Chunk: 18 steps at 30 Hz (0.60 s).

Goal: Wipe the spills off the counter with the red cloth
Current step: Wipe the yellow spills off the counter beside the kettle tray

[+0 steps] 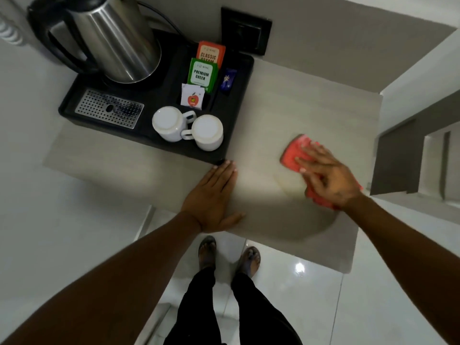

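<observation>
The red cloth (295, 151) lies flat on the pale wood-grain counter (298, 100), toward its right side. My right hand (328, 176) presses down on the cloth with spread fingers, covering its near half. My left hand (214, 195) rests flat on the counter near the front edge, fingers together, fingertips touching the corner of the black tray (239, 78). No spill is plainly visible on the counter; the surface near the cloth is blurred.
The black tray at the back left carries a steel kettle (117, 38), two upturned white cups (189, 128), tea sachets (202, 70) and a perforated drip grate (109, 108). A black wall socket (246, 29) is behind. My feet stand on glossy white floor tiles (323, 295) below.
</observation>
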### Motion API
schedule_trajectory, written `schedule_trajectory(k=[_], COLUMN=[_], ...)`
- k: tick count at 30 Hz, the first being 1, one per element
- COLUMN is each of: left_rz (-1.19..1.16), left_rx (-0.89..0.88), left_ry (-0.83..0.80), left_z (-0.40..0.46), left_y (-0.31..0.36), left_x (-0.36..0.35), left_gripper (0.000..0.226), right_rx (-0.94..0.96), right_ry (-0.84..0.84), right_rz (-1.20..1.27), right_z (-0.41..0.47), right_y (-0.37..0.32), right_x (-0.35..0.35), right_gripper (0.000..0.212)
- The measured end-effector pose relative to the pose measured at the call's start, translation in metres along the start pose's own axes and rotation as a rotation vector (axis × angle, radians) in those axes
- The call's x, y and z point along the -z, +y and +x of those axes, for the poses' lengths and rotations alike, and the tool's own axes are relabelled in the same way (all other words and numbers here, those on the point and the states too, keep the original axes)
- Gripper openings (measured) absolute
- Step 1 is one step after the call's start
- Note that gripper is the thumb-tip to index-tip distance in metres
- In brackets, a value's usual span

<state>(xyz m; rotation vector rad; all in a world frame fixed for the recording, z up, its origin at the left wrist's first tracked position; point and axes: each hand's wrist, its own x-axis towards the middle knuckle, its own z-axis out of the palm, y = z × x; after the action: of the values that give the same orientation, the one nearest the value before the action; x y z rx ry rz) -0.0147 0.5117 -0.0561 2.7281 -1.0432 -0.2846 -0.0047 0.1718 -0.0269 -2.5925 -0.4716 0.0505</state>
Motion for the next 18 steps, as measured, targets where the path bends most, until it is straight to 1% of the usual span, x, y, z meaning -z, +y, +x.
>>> schedule_trajectory(k=[2, 4, 7, 10, 12, 13, 15, 17, 18], left_rz=[-0.015, -0.043, -0.071, -0.062, -0.042, -0.034, -0.019, -0.006, -0.005], left_rx=[-0.002, -0.004, -0.015, -0.064, -0.104, -0.113, -0.108, -0.103, -0.103], left_ry=[0.004, 0.001, 0.026, 0.012, -0.004, -0.013, -0.035, -0.043, -0.046], left_z=[0.000, -0.001, -0.005, -0.018, -0.026, -0.029, -0.032, -0.034, -0.034], left_y=[0.001, 0.002, 0.002, -0.010, -0.022, -0.026, -0.028, -0.025, -0.024], left_x=[0.002, 0.003, 0.006, 0.005, 0.006, 0.007, 0.009, 0.012, 0.013], left_gripper=[0.102, 0.102, 0.101, 0.100, 0.100, 0.100, 0.099, 0.098, 0.097], right_rx=[-0.182, -0.286, -0.223, -0.116, -0.117, -0.162, -0.381, -0.613, -0.697], right_ry=[0.127, 0.176, 0.121, 0.087, 0.095, 0.107, 0.181, 0.321, 0.378], right_rz=[-0.041, -0.036, -0.005, -0.016, 0.003, 0.000, 0.012, 0.009, 0.002], right_z=[0.018, 0.046, 0.055, -0.005, -0.058, -0.080, -0.103, -0.090, -0.074], right_y=[0.005, -0.009, -0.057, -0.097, -0.101, -0.095, -0.075, -0.057, -0.053], right_x=[0.005, -0.004, -0.031, -0.060, -0.062, -0.058, -0.043, -0.034, -0.034], right_gripper=[0.037, 0.036, 0.036, 0.038, 0.037, 0.038, 0.038, 0.038, 0.038])
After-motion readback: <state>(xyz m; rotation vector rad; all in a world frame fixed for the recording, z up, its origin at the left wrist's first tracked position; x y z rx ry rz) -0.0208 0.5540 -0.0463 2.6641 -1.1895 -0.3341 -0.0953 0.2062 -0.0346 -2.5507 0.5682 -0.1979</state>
